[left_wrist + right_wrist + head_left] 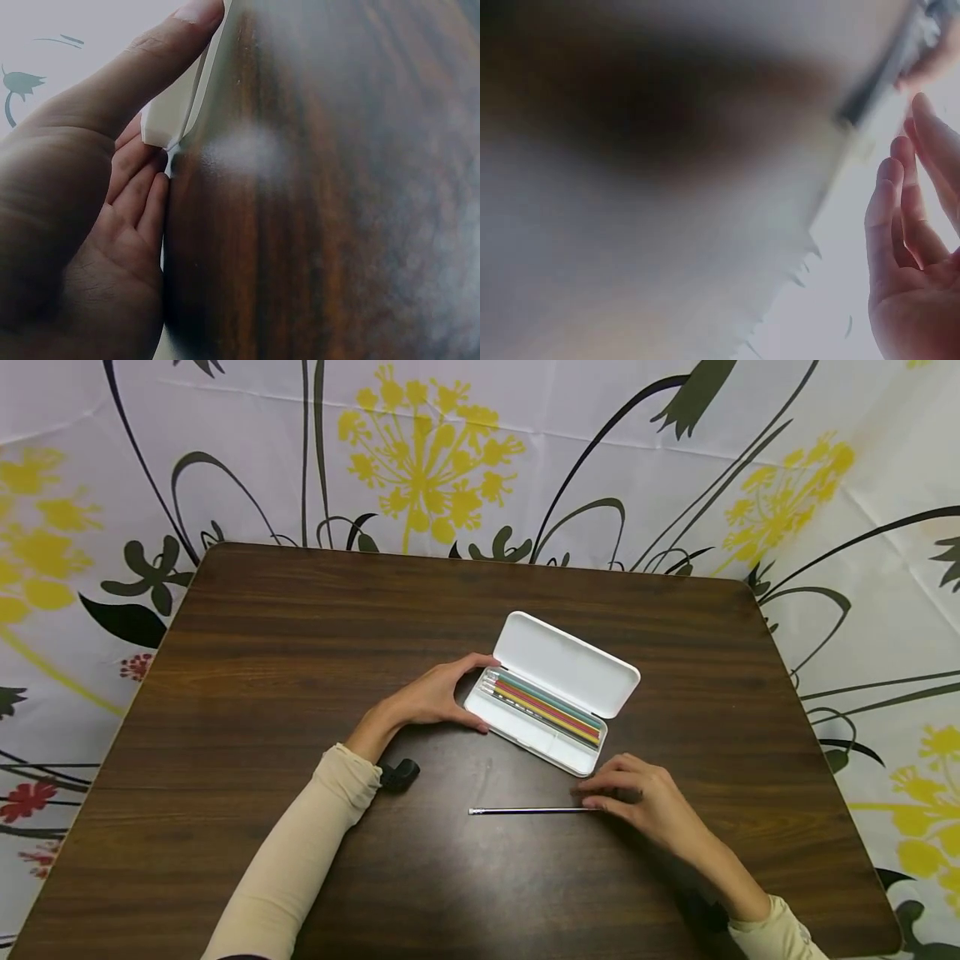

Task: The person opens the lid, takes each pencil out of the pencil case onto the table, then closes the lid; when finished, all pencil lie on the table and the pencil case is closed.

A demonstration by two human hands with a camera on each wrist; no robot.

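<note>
Head view, left hand: we see the left hand [438,693] cupped round the near-left end of the white pencil case [551,693], thumb and fingers curled against its short wall.
Head view, case: we find it lying open at the middle of the brown table [262,635], lid [566,662] folded back on the far side, coloured pencils [547,706] lined up along the tray's far half.
Head view, right hand: we see the right hand [637,797] just in front of the case's right corner, fingertips bent down onto the right end of a thin dark pencil [528,811].
Head view, pencil: we note it lies flat on the table, near the case but apart from it, its pale tip pointing left.
Head view, other things: we see a small black object [399,774] beside the left sleeve [300,852], and a flowered cloth [450,452] behind the table.
Left wrist view: we see the thumb [142,67] stretched along the case's white edge [169,120] and fingers [139,191] curled under its corner, the wood grain filling the rest.
Right wrist view: we see mostly blur; the fingers [904,217] are loosely bent, and we cannot tell from here what they touch.
</note>
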